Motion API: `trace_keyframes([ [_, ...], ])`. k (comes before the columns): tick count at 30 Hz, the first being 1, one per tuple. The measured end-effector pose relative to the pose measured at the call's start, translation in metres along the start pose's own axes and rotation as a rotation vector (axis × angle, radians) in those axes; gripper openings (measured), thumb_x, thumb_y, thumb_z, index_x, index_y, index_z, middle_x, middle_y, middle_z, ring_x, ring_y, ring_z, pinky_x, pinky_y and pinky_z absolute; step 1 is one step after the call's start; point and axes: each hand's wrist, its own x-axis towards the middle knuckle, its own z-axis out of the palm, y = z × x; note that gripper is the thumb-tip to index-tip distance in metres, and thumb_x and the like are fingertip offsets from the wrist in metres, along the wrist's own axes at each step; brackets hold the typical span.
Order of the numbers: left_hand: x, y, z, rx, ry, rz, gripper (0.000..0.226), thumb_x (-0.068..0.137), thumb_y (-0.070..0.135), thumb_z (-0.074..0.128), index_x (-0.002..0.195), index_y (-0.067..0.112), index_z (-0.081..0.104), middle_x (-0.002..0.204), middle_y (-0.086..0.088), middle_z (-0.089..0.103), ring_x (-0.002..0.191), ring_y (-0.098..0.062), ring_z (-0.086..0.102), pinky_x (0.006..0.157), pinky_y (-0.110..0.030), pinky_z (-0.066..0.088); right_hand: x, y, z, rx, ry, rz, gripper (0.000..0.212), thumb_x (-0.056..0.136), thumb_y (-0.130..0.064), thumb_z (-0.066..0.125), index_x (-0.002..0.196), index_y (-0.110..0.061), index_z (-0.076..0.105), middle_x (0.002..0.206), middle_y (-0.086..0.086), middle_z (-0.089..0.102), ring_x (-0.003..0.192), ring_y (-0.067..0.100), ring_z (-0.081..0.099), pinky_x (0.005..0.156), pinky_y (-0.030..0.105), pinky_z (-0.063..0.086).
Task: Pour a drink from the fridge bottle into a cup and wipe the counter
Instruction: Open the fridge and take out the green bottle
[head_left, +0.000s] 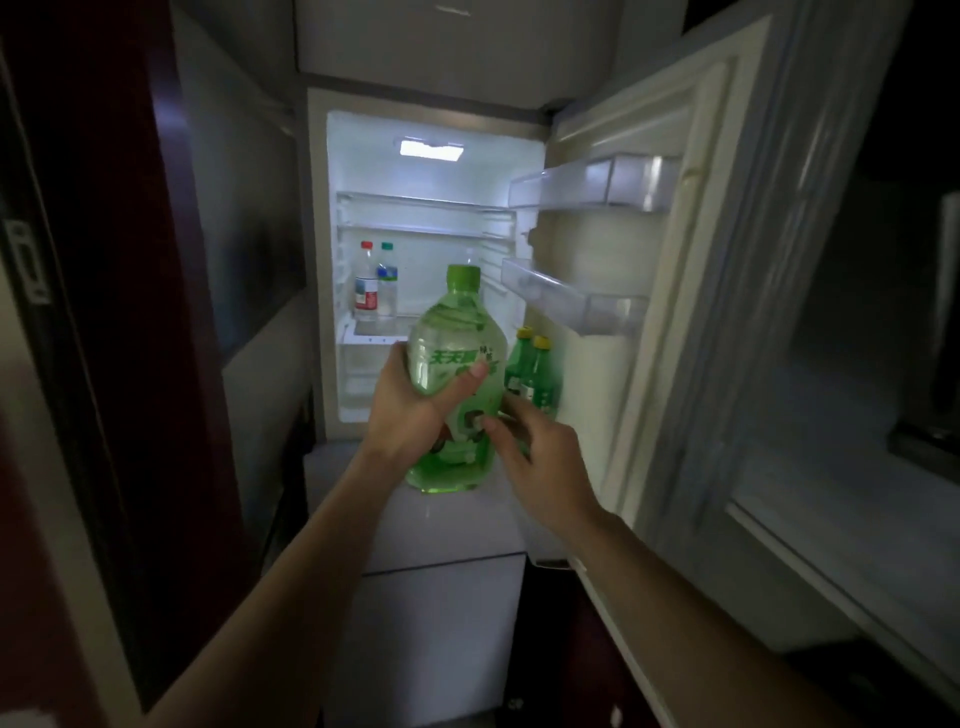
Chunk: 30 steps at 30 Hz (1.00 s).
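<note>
A large green bottle with a green cap and a printed label is held upright in front of the open fridge. My left hand grips its middle, thumb across the label. My right hand is at the bottle's lower right side, fingers spread and touching or nearly touching it; I cannot tell if it grips. No cup or cloth is in view.
The fridge door stands open to the right, with clear shelves and two small green bottles with yellow caps in its lower rack. Two clear bottles stand on an inner shelf. A dark red cabinet panel flanks the left.
</note>
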Motion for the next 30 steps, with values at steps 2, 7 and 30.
trace_keyframes([
  [2, -0.018, 0.006, 0.013, 0.006, 0.001, -0.010, 0.058, 0.069, 0.038, 0.086, 0.115, 0.015, 0.058, 0.099, 0.003, 0.073, 0.085, -0.007, 0.072, 0.062, -0.020, 0.056, -0.014, -0.005, -0.017, -0.010, -0.011, 0.016, 0.030, 0.095, -0.012, 0.063, 0.121, -0.025, 0.059, 0.104, -0.028, 0.063, 0.099, -0.018, 0.060, 0.083, 0.004, 0.045],
  [7, -0.050, 0.025, 0.045, 0.012, -0.020, -0.029, 0.060, 0.070, 0.039, 0.085, 0.117, 0.014, 0.057, 0.102, -0.001, 0.073, 0.084, -0.011, 0.072, 0.065, -0.032, 0.061, -0.041, -0.009, -0.055, -0.020, 0.026, 0.022, 0.035, 0.093, -0.022, 0.065, 0.128, -0.015, 0.062, 0.112, -0.012, 0.069, 0.103, -0.008, 0.064, 0.086, 0.010, 0.049],
  [30, -0.171, 0.074, 0.243, -0.193, -0.350, 0.025, 0.072, 0.065, 0.040, 0.088, 0.122, 0.008, 0.059, 0.106, -0.002, 0.074, 0.095, -0.014, 0.072, 0.079, -0.033, 0.060, -0.177, -0.034, -0.266, -0.292, 0.315, 0.076, 0.037, 0.094, -0.025, 0.066, 0.129, -0.014, 0.063, 0.115, -0.010, 0.068, 0.102, -0.010, 0.063, 0.092, 0.018, 0.051],
])
